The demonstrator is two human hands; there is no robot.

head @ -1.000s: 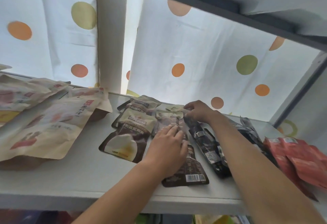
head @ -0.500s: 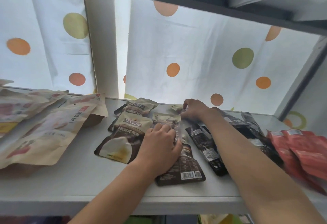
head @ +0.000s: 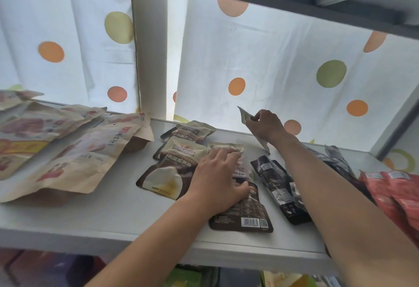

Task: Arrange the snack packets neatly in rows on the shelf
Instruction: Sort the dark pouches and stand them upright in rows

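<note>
The lifted packet (head: 246, 117), pinched at the back of the shelf (head: 102, 214) by the right hand (head: 266, 125), could slip or catch the black packets (head: 278, 187) below it and skew that row. The left hand (head: 217, 177), fingers spread flat, presses on the brown packets (head: 243, 215) mid-shelf; if it drags, the overlapping ones (head: 181, 152) beside it may shift. Both forearms reach forward, right one higher and further back. Red packets (head: 394, 193) lie at the right end.
</note>
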